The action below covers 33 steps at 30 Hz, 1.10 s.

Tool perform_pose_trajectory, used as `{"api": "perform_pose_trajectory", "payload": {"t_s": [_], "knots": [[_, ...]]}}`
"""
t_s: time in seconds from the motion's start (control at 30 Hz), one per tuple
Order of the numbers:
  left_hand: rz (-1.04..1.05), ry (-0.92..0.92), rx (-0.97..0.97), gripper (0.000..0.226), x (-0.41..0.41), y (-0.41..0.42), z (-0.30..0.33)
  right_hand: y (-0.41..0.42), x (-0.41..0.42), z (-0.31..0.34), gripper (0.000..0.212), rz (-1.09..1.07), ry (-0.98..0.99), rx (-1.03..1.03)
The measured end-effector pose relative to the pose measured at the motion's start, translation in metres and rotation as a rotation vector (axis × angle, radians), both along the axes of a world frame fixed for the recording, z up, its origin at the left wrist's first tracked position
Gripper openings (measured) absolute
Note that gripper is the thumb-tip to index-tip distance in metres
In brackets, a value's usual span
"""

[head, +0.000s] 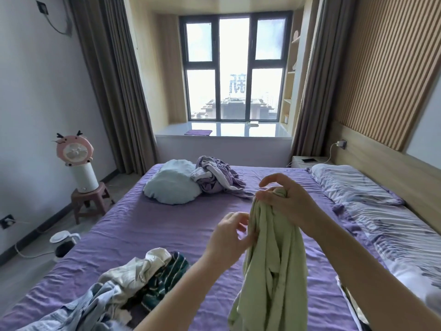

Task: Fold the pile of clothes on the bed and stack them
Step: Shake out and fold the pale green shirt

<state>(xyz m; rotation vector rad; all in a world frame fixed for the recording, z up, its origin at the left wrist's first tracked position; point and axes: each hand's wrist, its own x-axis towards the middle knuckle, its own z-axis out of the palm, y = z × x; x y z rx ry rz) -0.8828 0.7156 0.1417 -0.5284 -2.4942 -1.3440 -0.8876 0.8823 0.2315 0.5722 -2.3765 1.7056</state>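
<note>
Bright window (235, 68); brown curtains (112, 87); slatted wall panel (386, 68).

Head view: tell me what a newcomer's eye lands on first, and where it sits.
First, the pale green garment hanging bunched in mid-air at centre right, gripped at its top by the right hand while the left hand pinches its edge. Next, the purple bed sheet beneath it, with the unfolded clothes pile at lower left.

Setting: home bedroom. Evidence: wide bed (148, 225) with purple sheet, pillows (346, 185) along a wooden headboard (381, 163), nightstand (307, 161) with phone, long curtains (112, 87) flanking a bay window (235, 68), loose clothes (133, 283) on the bed.
</note>
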Motion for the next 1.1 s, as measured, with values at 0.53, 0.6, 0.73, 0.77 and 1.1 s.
{"api": "perform_pose_trajectory", "payload": {"t_s": [0.53,0.6,0.73,0.77,1.1], "knots": [[-0.221,-0.583,0.928,0.016,-0.02,0.029,0.064,0.032,0.032,-0.039,0.043,-0.205,0.217,0.274],[-0.168,-0.562,0.863,0.012,-0.02,0.029,0.065,0.026,0.035,-0.044,0.048,-0.362,0.239,0.314],[-0.013,-0.438,0.665,0.012,-0.023,0.028,0.062,0.011,0.03,-0.05,0.03,-0.434,0.327,0.489],[0.045,-0.369,0.579,0.013,-0.025,0.024,0.062,0.011,0.027,-0.049,0.021,-0.398,0.323,0.448],[0.109,-0.034,0.395,0.021,-0.014,-0.014,0.034,0.027,0.013,-0.027,0.009,-0.174,0.029,-0.103]]}}
